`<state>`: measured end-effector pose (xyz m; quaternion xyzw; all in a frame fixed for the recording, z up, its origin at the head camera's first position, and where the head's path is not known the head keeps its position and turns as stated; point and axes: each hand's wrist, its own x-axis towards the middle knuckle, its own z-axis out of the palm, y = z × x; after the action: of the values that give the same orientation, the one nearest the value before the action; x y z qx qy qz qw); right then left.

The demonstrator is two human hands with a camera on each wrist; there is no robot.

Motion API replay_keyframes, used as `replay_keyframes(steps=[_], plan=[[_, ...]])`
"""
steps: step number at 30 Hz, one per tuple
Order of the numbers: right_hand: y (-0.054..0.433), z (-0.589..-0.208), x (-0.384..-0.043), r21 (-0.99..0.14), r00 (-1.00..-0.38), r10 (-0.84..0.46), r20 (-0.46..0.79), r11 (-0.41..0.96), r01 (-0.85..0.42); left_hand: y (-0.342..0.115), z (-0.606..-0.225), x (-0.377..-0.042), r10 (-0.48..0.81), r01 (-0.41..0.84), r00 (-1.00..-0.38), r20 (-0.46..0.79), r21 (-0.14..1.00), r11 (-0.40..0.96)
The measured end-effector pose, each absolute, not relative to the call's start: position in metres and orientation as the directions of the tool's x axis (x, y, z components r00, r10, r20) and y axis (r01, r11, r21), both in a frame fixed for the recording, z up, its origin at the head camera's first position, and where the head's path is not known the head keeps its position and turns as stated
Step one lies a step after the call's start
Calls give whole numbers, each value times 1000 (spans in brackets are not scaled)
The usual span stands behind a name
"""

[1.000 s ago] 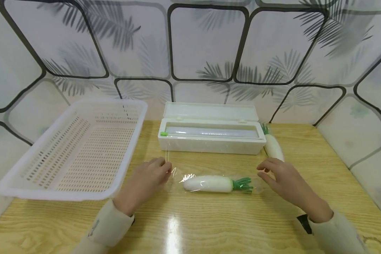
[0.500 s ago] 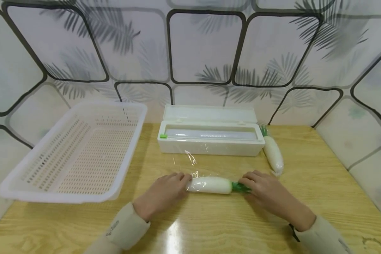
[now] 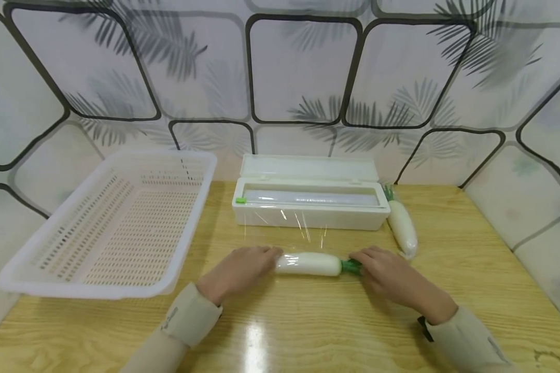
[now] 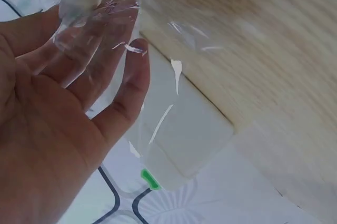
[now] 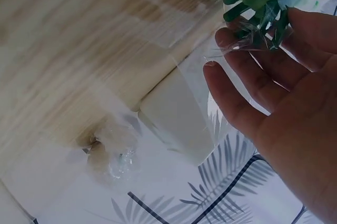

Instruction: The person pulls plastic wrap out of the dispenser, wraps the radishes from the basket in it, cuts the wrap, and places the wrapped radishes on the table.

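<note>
A white radish (image 3: 309, 264) with green leaf stubs lies crosswise, wrapped in clear plastic film. My left hand (image 3: 241, 270) holds its root end; in the left wrist view that end (image 4: 78, 0) sits between thumb and fingers, with film stretched over the fingertips. At the other end, my right hand (image 3: 394, 277) holds the leafy end, whose green stubs (image 5: 263, 10) show between thumb and fingers in the right wrist view. Creased film (image 3: 303, 228) runs from the radish back to a white film dispenser box (image 3: 312, 216), its lid raised and a film roll inside.
On the left stands a large white perforated basket (image 3: 179, 248). A second white radish (image 3: 403, 228), wrapped at its tip, lies right of the dispenser. A green slider (image 3: 240, 200) sits at the dispenser's left end. Patterned cloth hangs behind the wooden table (image 3: 336, 331).
Both hands came inward from beside the radish and took hold of its two ends. The radish has since shifted slightly away from me, toward the dispenser, and the film between has creased differently.
</note>
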<state>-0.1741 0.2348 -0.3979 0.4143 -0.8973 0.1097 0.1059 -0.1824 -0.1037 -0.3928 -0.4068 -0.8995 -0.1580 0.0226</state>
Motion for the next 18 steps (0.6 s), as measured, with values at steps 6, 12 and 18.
replay_keyframes(steps=[6,12,18], plan=[[234,-400,-180,-151,-653,-700,289,641,-753,-106,-392,-190,708,701,-696,123,331,632],[232,-401,-186,-97,-626,-701,342,637,-765,-106,-388,-194,683,664,-726,78,336,668],[231,-400,-187,-6,-611,-715,339,648,-761,-102,-391,-197,683,686,-721,118,265,678]])
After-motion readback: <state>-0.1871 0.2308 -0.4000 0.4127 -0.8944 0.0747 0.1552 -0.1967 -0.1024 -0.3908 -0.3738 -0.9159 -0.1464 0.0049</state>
